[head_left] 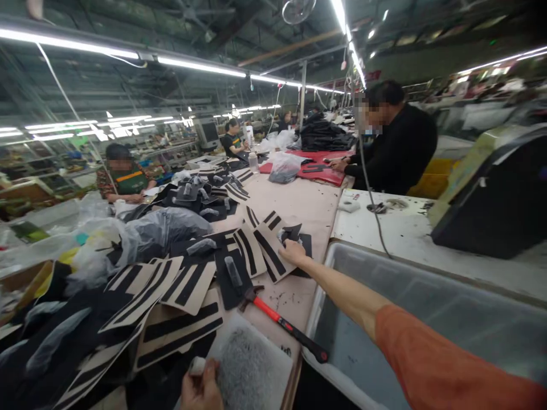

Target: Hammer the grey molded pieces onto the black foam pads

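Note:
My right hand (294,252) reaches out over a cream panel with black stripes (276,250). Its fingers are closed beside a small dark piece (293,232) with some clear plastic; what exactly they grip is hidden. Low in the view, my left hand (201,388) is curled around a small whitish roll (197,366). Right of that hand lies a white slab with a grey, scuffed middle (252,359). A hammer (286,324) with a red and black handle rests between my hands, its head near a black panel (233,276) bearing a plastic-wrapped roll.
More striped panels (188,287) and black pieces pile up on the left, with plastic bags (166,228) behind. A grey plastic bin (367,256) stands along the table's right edge. One co-worker in black (397,148) handles red material (325,171); another person (126,176) sits left.

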A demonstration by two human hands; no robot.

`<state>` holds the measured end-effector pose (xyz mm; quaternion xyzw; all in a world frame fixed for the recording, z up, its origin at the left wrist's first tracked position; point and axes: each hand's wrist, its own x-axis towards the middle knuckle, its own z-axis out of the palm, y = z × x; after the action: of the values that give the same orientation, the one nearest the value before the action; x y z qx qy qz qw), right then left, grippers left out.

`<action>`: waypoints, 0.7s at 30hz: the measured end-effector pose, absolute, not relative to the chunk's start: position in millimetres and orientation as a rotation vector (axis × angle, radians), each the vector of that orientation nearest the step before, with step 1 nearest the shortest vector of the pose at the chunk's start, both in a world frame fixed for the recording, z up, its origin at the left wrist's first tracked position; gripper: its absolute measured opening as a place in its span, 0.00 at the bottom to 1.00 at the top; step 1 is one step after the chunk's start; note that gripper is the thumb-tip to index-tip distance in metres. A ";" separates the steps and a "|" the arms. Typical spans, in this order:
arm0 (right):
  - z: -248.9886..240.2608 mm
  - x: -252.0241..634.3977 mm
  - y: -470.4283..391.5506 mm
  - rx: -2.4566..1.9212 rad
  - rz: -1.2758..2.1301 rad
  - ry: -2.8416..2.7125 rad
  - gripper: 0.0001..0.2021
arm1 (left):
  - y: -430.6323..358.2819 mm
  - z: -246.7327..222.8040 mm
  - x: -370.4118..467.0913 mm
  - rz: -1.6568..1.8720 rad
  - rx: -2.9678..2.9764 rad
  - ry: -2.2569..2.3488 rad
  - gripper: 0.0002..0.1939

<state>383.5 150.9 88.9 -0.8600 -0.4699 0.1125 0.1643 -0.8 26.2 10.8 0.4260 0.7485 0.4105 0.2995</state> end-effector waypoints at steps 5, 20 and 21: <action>96.0 379.6 161.2 -2.374 0.365 -1.459 0.21 | 26.2 12.4 0.1 1.043 1.163 2.016 0.18; 108.3 266.0 42.8 -1.288 0.033 -1.768 0.11 | 15.3 8.9 11.5 1.492 1.025 1.674 0.16; 94.3 255.8 28.1 -1.180 0.081 -1.828 0.11 | 15.4 9.5 10.7 1.517 0.978 1.641 0.16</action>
<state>255.8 28.1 94.3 -0.4802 -0.7439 0.0330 0.4636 10.7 15.4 9.5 0.3764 0.6318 0.5840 0.3436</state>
